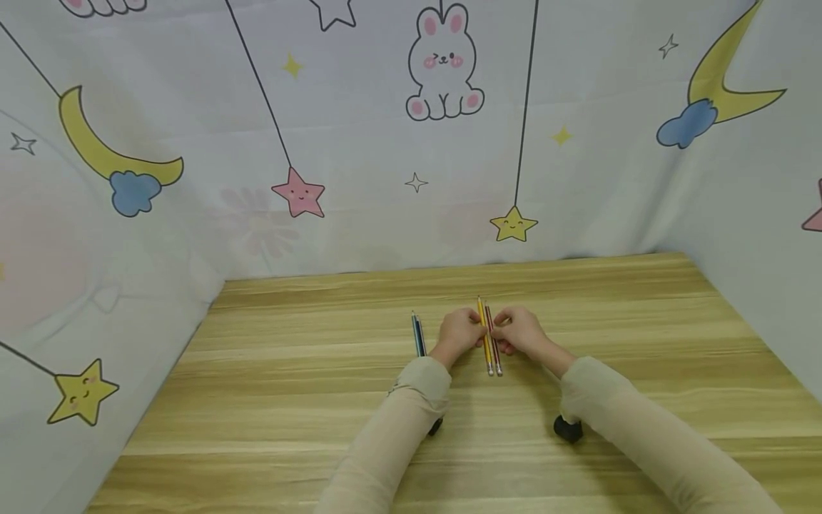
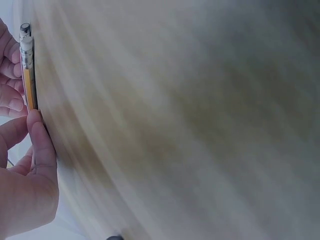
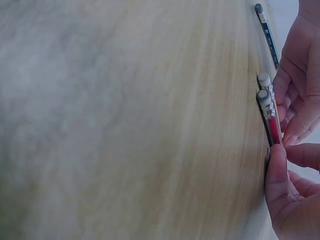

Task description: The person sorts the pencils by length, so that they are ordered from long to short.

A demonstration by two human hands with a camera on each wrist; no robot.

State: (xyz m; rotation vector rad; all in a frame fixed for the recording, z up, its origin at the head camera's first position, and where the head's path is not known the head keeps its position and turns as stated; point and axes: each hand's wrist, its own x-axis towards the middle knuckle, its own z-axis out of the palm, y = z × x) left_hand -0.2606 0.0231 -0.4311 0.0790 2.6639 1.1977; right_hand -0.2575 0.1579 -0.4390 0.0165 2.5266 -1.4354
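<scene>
Near the table's middle my left hand [image 1: 459,333] pinches a yellow pencil [image 1: 484,343] between thumb and finger. Close beside it on the right, a red pencil [image 1: 495,350] is pinched by my right hand [image 1: 521,330]. The two pencils lie side by side, nearly parallel, eraser ends toward me. In the left wrist view the yellow pencil [image 2: 28,87] runs into the fingertips of the left hand [image 2: 37,170]. In the right wrist view the right hand [image 3: 292,200] holds the red pencil [image 3: 273,130] low at the tabletop.
Two dark pencils [image 1: 419,334], one bluish-green, lie left of my left hand, partly hidden by the forearm. The wooden table [image 1: 289,400] meets a patterned cloth backdrop [image 1: 372,235] at the back and sides. A black object [image 1: 568,429] shows by the right sleeve.
</scene>
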